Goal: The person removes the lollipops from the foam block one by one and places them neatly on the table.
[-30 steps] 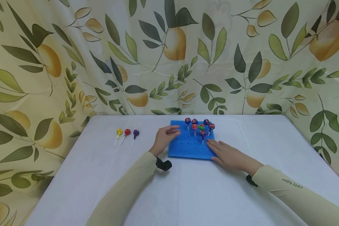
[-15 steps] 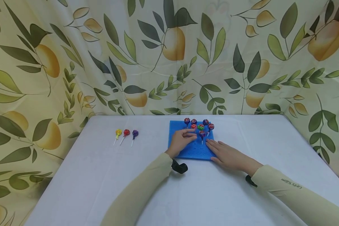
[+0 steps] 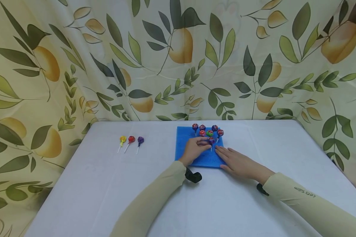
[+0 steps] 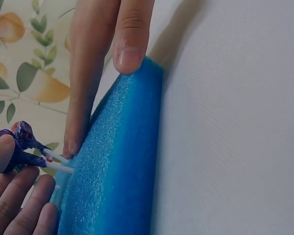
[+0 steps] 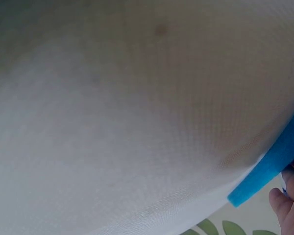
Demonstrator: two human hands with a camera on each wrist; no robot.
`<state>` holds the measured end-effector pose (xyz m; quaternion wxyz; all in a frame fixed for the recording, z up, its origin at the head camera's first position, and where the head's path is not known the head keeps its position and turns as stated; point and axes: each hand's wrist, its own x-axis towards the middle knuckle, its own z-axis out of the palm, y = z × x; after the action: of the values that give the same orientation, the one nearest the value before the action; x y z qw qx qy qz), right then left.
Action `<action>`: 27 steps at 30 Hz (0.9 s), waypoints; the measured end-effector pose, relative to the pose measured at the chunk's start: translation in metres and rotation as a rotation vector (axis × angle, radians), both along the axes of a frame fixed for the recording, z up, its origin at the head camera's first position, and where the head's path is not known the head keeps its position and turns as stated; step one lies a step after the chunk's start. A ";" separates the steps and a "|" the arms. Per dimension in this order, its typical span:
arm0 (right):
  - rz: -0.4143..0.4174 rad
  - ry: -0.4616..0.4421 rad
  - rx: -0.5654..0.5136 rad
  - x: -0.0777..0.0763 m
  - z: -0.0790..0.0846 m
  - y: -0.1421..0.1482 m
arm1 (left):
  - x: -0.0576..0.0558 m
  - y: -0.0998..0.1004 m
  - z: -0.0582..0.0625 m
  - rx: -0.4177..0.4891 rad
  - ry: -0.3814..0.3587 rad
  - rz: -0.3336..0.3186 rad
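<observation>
Blue rectangular foam slab (image 3: 182, 140) lies under both hands. The left hand (image 3: 192, 149) has crossed from its left edge and now reaches the round-headed, purple-wrapped front lollipop (image 3: 211, 140) on a white stick; half a second ago it was just short of it. That seems to turn a reach into close handling of this one candy. The right hand (image 3: 240, 164) stays flat along the slab's right edge, fingers straight and gripping nothing, apparently steadying the foam.

The front lollipop stands with its stick meeting the foam. In the left wrist view its head sits between the left thumb, which partly covers the wrapper, and the other fingers beyond; whether they pinch it yet, I cannot tell. The right fingertips lie just beside its stick.

Six other shiny-wrapped lollipops (image 3: 209, 133) stand behind it, unmoved. Well apart to the left, yellow (image 3: 123, 139), red (image 3: 132, 139) and purple (image 3: 140, 140) lollipops remain on the white cloth (image 3: 160, 135).
</observation>
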<state>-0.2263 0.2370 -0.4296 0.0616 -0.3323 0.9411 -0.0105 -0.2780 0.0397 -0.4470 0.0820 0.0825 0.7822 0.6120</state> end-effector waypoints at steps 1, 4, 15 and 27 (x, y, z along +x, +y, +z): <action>0.004 0.002 -0.002 0.000 0.000 0.000 | -0.001 0.001 0.000 -0.003 -0.003 0.000; -0.001 -0.005 -0.003 0.000 0.000 -0.001 | -0.003 0.004 -0.002 -0.008 -0.008 -0.001; -0.003 -0.002 0.001 0.000 -0.001 -0.001 | -0.009 0.012 -0.005 -0.068 0.001 -0.013; 0.017 0.027 -0.017 0.001 0.000 -0.001 | -0.011 0.012 -0.004 -0.102 0.022 -0.039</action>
<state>-0.2249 0.2365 -0.4299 0.0462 -0.3411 0.9388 -0.0137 -0.2892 0.0516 -0.4507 0.0895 0.1000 0.8115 0.5687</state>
